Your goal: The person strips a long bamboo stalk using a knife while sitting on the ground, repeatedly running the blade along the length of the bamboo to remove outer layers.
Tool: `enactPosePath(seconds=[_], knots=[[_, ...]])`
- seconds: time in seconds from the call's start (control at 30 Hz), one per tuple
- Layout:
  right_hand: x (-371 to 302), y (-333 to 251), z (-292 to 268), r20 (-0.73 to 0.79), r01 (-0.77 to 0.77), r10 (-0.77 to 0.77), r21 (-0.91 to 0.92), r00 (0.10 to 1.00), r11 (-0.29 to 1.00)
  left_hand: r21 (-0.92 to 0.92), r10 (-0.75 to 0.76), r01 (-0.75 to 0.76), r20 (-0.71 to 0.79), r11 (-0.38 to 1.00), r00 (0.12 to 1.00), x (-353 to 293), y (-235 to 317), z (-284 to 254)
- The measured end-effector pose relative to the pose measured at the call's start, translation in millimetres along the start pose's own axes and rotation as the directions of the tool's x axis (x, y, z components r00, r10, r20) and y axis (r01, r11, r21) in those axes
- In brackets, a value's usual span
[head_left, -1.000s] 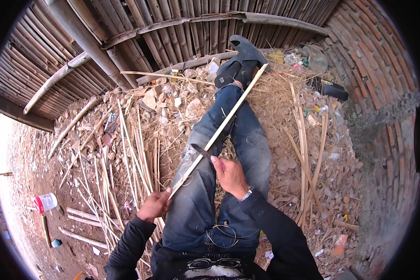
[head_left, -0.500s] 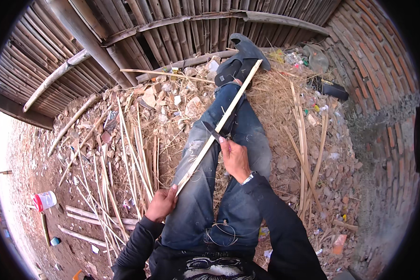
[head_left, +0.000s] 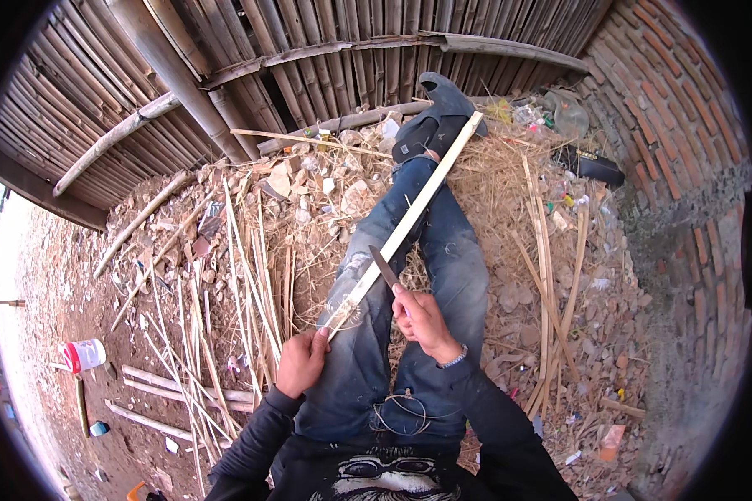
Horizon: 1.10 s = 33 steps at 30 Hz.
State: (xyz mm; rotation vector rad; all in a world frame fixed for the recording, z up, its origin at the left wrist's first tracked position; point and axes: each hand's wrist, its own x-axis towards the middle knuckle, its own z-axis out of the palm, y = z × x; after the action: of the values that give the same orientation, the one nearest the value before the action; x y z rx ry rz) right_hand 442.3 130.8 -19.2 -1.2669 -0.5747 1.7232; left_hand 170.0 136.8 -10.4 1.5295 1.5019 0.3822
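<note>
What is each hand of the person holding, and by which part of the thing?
The left hand holds the long pale strip by its near end. The right hand holds the knife by its handle end, mostly hidden in the fist.

From your head, the fisheye looks down, your torso (head_left: 384, 480) nearest, along your legs (head_left: 453, 267) to the slatted wall (head_left: 342, 83).

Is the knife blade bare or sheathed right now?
Bare: the knife's dark blade shows uncovered from the right grip to its tip, crossing the pale bamboo strip. Whether its edge touches, I cannot tell.
</note>
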Motion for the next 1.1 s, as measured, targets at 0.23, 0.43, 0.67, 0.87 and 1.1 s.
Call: enactPosePath(seconds=[0.23, 0.43, 0.67, 0.87, 1.1], knots=[[11, -4, 19, 0.068, 0.345, -0.408, -0.668, 0.91, 0.659, 0.217, 0.122, -0.08, -0.192, 0.973, 0.974, -7, 17, 16], [14, 15, 27, 0.084, 0.381, -0.46, -0.699, 0.884, 0.605, 0.334, 0.164, -0.081, -0.227, 0.939, 0.96, -7, 26, 22], [-10, 2, 32, 0.25, 0.441, -0.37, -0.632, 0.895, 0.638, 0.158, 0.079, -0.05, -0.184, 0.986, 0.98, 10, 12, 20], [-44, 0, 25, 0.353, 0.224, -0.112, -0.297, 0.929, 0.928, 0.112, 0.103, -0.087, -0.14, 0.99, 0.985, 12, 17, 15], [-36, -13, -11, 0.371, -0.081, -0.145, 0.532, 0.917, 0.843, 0.164, 0.043, -0.015, -0.167, 0.986, 0.985, 10, 14, 18]])
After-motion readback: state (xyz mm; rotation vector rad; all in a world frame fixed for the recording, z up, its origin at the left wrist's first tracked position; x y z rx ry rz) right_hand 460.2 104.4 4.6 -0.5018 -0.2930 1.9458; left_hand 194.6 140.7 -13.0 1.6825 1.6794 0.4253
